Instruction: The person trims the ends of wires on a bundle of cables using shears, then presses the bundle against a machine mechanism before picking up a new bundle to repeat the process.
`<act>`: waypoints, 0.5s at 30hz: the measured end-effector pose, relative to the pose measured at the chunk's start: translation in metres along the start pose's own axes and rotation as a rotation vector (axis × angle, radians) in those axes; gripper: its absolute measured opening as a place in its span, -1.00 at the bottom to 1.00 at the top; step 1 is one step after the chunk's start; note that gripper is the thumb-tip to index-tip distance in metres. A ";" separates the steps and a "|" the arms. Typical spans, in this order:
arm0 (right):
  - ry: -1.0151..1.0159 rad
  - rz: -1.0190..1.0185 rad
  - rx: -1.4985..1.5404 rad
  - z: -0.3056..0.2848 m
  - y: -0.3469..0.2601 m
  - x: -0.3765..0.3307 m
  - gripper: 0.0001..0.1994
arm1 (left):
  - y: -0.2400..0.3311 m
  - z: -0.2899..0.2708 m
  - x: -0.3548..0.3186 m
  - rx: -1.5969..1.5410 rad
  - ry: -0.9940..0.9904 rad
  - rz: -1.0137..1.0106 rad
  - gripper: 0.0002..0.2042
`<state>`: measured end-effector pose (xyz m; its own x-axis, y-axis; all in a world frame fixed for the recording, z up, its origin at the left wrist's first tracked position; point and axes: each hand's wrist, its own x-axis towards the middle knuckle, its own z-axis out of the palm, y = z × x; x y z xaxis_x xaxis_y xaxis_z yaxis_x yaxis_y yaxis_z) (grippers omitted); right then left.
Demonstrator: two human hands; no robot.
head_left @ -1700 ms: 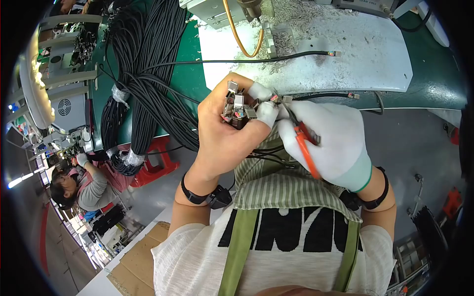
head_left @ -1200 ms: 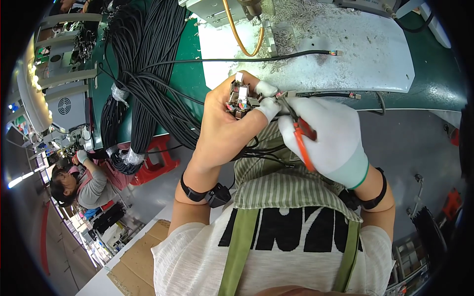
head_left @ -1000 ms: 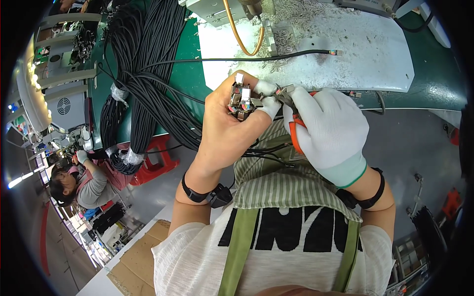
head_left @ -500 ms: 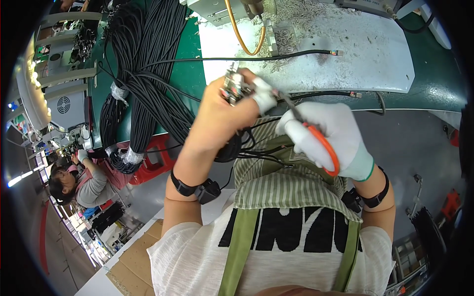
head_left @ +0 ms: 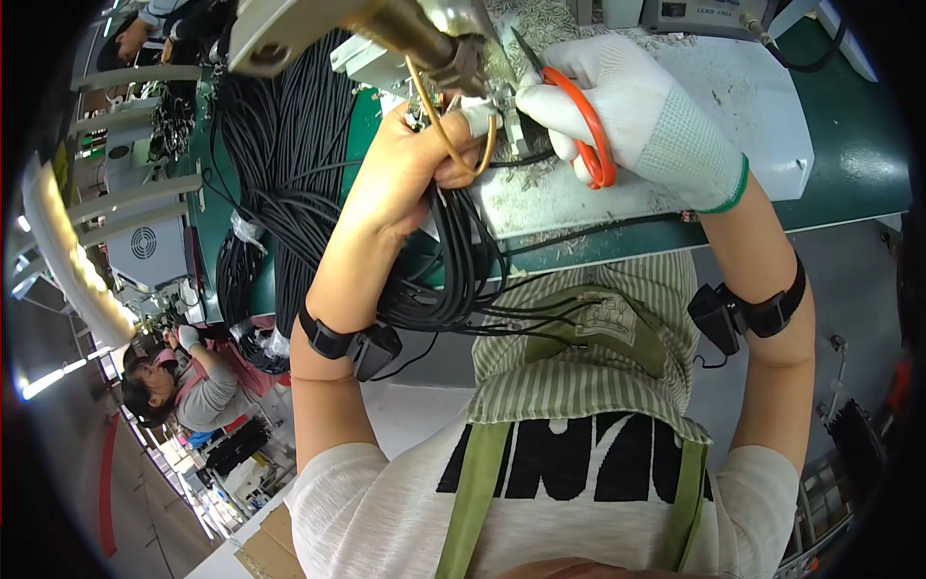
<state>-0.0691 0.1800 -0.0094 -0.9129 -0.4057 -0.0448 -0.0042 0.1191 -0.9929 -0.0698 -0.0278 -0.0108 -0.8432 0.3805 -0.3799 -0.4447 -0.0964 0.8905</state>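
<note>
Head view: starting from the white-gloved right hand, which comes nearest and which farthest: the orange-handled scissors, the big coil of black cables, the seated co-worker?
From the right hand:
1. Orange-handled scissors, held in that hand.
2. Big coil of black cables, to the left on the green bench.
3. Seated co-worker, far lower left.

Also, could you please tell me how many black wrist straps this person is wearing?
2: one black wrist strap on the left forearm, one on the right forearm, below the white glove.
</note>
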 end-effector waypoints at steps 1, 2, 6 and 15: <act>0.007 0.042 0.016 0.000 -0.005 -0.003 -0.68 | 0.003 0.003 -0.004 0.006 -0.010 -0.003 -0.89; 0.013 0.085 0.033 0.001 -0.010 -0.007 -0.69 | 0.007 0.006 -0.008 0.055 -0.015 -0.001 -0.90; 0.011 0.168 0.069 0.004 -0.020 -0.024 -0.73 | 0.010 0.013 -0.022 0.201 -0.009 0.014 -0.93; -0.008 0.018 0.044 0.014 -0.015 -0.045 -0.79 | 0.009 0.027 -0.051 0.371 0.051 0.224 -0.77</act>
<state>-0.0222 0.1839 0.0064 -0.9092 -0.4115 -0.0634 0.0301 0.0869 -0.9958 -0.0227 -0.0232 0.0236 -0.9245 0.3411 -0.1702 -0.1179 0.1687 0.9786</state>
